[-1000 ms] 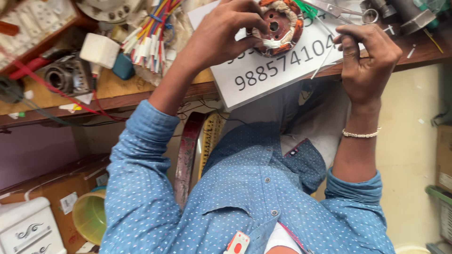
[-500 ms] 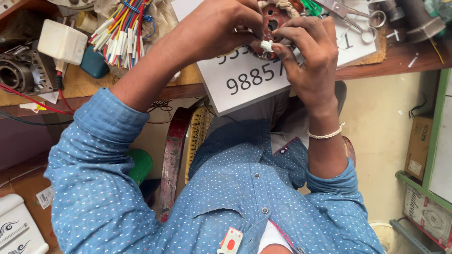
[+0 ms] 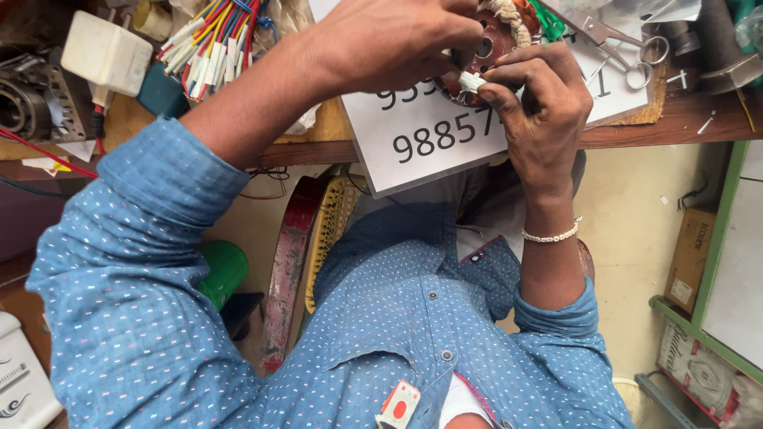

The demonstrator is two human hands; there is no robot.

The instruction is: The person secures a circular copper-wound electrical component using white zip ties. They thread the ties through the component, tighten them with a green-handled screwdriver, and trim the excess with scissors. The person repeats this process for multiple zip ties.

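Head view is looking straight down over a wooden workbench point(image 3: 683, 123) running across the top, pretty cluttered. A white rectangular card with black printed digits point(image 3: 429, 135) is lying on it and hanging over the front edge. Sitting on that card is a round reddish-brown motor stator with copper windings wrapped in pale cord point(image 3: 497, 40), and both hands are working on it. The left hand point(image 3: 397, 44) is gripping the stator from the left side, fingers curled closed around its rim. The right hand point(image 3: 540, 103) is coming up from below, thumb and fingertips pinching tight on a small white sleeve piece point(image 3: 470, 80) right at the stator's lower edge, so that grip is narrow and holding. A white beaded bracelet point(image 3: 548, 236) is sitting on the right wrist. Off to the left, a bundle of multicoloured wires point(image 3: 211, 40) is lying near a cream plastic box point(image 3: 107, 56). Steel scissors point(image 3: 628, 48) are resting just right of the stator.
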